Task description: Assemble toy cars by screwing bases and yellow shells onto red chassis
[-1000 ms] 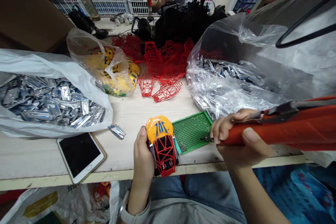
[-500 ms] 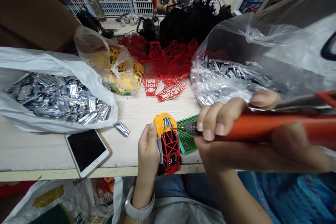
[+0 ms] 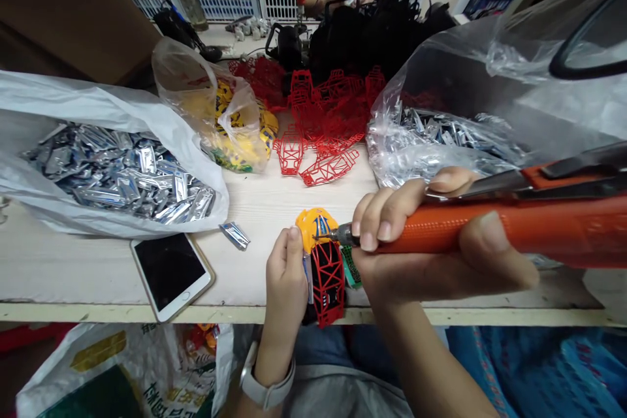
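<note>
At the far left of the counter [image 3: 249, 281], a white plastic bag [image 3: 98, 104] gapes open, heaped with silvery parts [image 3: 122, 173]. Below the counter edge sits a printed white bag [image 3: 161, 366] with orange and red pieces [image 3: 204, 338] showing near its mouth. Up top, a smartphone [image 3: 171, 268] lies dark-screened, just beside the first bag. Behind, a clear plastic bag [image 3: 171, 62] holds yellow shells [image 3: 245, 137], and one loose silvery part [image 3: 235, 235] rests in front of it.

Next comes the left hand [image 3: 288, 271], its fingers wrapped around the side of a toy car [image 3: 328, 277] with a yellow hood and red lattice frame, held over the counter's front edge. Farther back is a tangled pile of red frames [image 3: 328, 111]. A green tray [image 3: 351, 268] peeks out by the car, mostly covered; its contents I can't make out. The right hand [image 3: 406, 235] has its fingers closed around an orange electric screwdriver [image 3: 455, 235], the bit over the hood; whether it touches, I can't tell. Behind it, a big clear bag [image 3: 401, 157] contains more silvery pieces [image 3: 450, 130].
</note>
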`<state>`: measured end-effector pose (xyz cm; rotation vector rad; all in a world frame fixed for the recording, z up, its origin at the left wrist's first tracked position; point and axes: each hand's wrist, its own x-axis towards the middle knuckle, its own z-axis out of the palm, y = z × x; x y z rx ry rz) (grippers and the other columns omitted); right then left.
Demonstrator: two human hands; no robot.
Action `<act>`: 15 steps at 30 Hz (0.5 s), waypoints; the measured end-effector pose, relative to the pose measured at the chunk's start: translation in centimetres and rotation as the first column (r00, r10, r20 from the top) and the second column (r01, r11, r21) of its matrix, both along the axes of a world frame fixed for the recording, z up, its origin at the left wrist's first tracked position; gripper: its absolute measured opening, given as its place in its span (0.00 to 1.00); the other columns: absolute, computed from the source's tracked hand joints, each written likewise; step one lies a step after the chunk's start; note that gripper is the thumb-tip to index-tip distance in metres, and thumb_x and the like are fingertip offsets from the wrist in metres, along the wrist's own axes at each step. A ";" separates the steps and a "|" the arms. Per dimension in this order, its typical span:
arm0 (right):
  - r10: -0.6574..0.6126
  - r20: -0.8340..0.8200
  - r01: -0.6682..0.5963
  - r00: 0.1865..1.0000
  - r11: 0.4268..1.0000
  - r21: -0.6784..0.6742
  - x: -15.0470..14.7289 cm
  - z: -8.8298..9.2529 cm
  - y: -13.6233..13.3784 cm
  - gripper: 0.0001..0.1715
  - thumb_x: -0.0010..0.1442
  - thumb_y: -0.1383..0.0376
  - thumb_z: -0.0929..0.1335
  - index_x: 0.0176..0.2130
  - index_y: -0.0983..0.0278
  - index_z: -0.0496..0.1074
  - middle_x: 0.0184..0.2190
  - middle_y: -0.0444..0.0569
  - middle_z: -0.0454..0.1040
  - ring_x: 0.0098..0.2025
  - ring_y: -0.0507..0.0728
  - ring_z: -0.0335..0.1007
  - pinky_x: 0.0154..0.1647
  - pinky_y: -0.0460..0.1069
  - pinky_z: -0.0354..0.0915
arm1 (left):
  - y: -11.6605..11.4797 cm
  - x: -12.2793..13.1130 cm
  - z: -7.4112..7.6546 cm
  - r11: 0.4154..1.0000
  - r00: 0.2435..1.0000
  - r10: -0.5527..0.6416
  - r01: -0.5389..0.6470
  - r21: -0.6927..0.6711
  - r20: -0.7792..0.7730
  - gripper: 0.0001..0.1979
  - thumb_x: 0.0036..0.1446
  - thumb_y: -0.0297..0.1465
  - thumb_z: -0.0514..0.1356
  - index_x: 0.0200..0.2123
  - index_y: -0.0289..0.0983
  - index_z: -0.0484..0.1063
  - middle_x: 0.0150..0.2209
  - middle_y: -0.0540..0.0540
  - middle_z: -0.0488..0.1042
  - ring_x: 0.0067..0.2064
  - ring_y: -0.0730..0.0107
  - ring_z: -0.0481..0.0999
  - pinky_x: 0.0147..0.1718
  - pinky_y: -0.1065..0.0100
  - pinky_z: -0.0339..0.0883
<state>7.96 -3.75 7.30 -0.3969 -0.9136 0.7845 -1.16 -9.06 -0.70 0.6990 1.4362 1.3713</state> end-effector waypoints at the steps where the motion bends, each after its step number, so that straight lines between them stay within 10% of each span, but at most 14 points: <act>1: -0.035 -0.011 0.035 0.999 0.999 -0.004 -0.5 0.1 0.0 0.15 0.65 0.46 0.68 0.36 0.53 0.70 0.15 0.33 0.56 0.10 0.50 0.50 0.10 0.46 0.51 | 0.0 0.0 0.1 1.000 1.000 0.000 0.000 0.005 0.000 0.26 0.60 0.59 0.59 0.27 0.44 0.67 0.22 0.54 0.61 0.26 0.66 0.61 0.28 0.66 0.58; 15: -0.016 0.022 0.017 1.000 0.998 -0.056 -1.0 -1.0 0.0 0.09 0.58 0.54 0.67 0.34 0.54 0.65 0.14 0.35 0.59 0.10 0.51 0.48 0.12 0.47 0.52 | 0.0 -0.5 -0.2 0.999 0.991 -0.008 0.013 0.041 -0.130 0.26 0.63 0.58 0.57 0.28 0.42 0.68 0.24 0.54 0.61 0.29 0.66 0.62 0.32 0.66 0.61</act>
